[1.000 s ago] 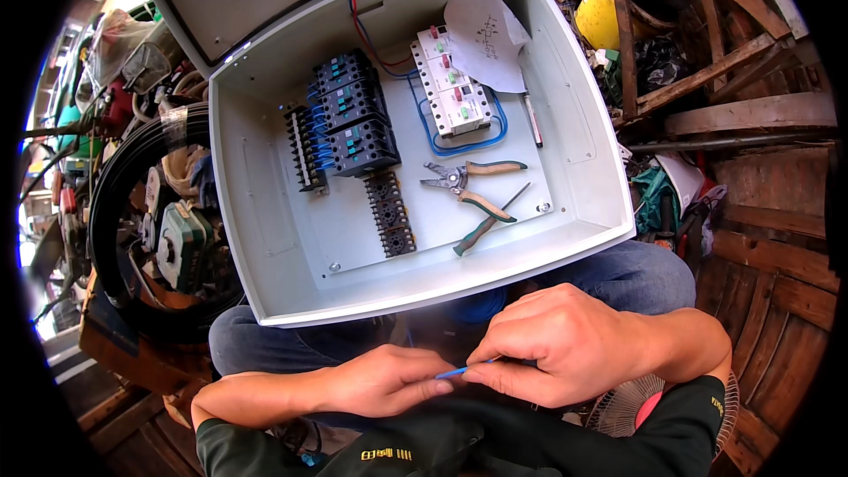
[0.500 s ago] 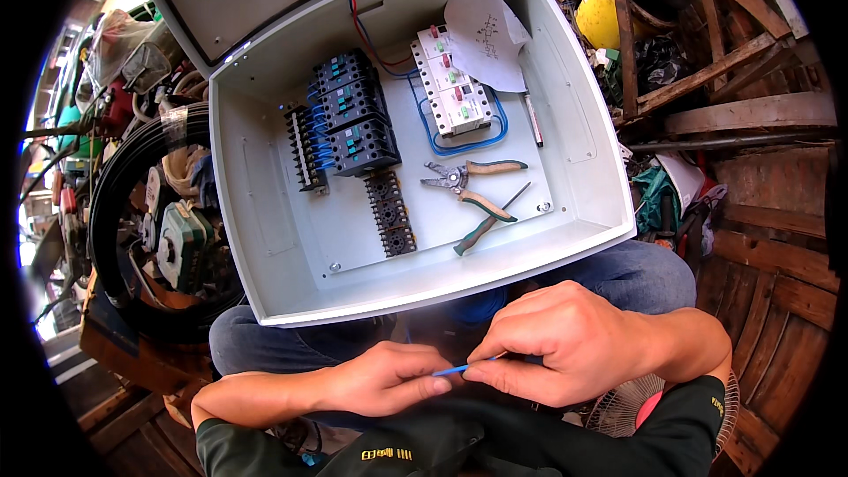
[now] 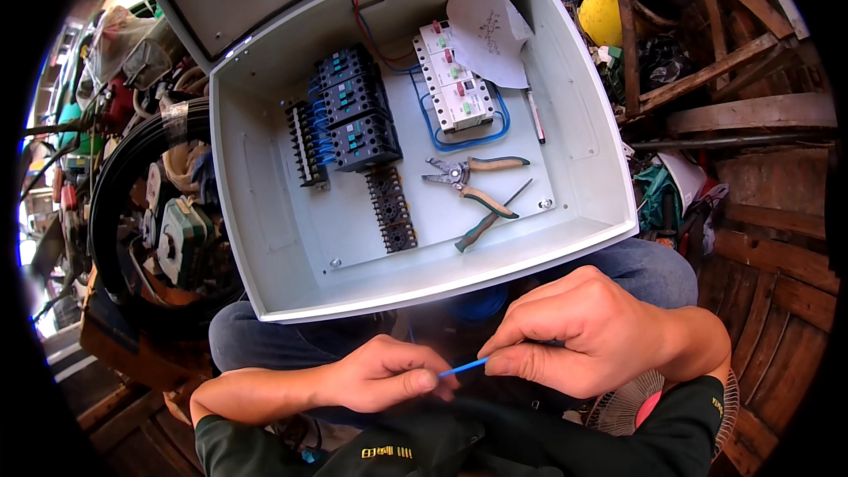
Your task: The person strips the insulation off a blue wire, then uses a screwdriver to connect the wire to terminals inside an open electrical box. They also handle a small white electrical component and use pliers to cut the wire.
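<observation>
A thin blue wire [image 3: 463, 367] stretches between my two hands, in front of the grey metal box's near edge. My left hand [image 3: 389, 375] is closed with thumb and fingers pinching one end. My right hand [image 3: 565, 336] pinches the other end between thumb and forefinger. Beyond them, the open electrical enclosure [image 3: 424, 300] rests across my legs. On its back plate lie wire strippers [image 3: 455, 174] with jaws apart, and a screwdriver [image 3: 481, 231] partly under one of their handles. Black contactors [image 3: 358, 115], a terminal strip [image 3: 305, 146] and white circuit breakers [image 3: 455, 84] are mounted inside.
A sheet of paper [image 3: 486, 31] with a hand-drawn diagram leans over the breakers, near a pen [image 3: 536, 117]. Black relay sockets [image 3: 390, 212] sit below the contactors. A coil of black cable [image 3: 102, 212] stands at left, a wooden frame [image 3: 707, 79] at right, a fan [image 3: 618, 411] beside my right arm.
My right hand has moved slightly right and up, away from my left hand. More of the blue wire shows between them.
</observation>
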`<state>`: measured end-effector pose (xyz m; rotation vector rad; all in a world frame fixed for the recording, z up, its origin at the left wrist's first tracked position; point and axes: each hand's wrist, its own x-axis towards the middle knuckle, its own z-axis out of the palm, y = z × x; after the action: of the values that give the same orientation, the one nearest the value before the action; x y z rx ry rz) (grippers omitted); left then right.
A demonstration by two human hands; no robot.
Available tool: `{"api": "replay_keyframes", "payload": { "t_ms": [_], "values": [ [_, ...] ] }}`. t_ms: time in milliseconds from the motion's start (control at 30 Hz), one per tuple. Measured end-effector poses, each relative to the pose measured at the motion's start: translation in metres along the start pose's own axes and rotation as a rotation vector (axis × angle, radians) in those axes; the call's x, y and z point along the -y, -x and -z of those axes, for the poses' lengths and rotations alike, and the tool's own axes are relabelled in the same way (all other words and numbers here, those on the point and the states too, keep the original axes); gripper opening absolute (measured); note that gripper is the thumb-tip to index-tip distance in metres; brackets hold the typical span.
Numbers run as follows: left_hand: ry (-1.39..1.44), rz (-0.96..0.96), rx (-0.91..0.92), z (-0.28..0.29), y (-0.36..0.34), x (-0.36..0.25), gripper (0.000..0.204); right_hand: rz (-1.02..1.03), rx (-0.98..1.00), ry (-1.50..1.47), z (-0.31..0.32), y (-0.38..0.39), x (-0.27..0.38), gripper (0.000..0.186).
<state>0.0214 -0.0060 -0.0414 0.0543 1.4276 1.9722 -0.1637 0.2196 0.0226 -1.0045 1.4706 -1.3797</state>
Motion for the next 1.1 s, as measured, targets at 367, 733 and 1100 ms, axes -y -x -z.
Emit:
{"api": "replay_keyframes", "payload": {
  "t_ms": [367, 733, 1100],
  "values": [
    [-0.114, 0.374, -0.215, -0.007, -0.007, 0.004, 0.030, 0.057, 0.171, 0.701, -0.003, 0.007, -0.018, 0.011],
    [-0.435, -0.254, -0.173, -0.011, -0.009, -0.001, 0.047, 0.045, 0.063, 0.450, -0.018, 0.001, -0.023, 0.019],
    [-0.465, -0.178, -0.242, -0.011, -0.007, 0.001, 0.043, 0.101, 0.075, 0.540, -0.023, -0.003, -0.031, 0.014]
  ]
}}
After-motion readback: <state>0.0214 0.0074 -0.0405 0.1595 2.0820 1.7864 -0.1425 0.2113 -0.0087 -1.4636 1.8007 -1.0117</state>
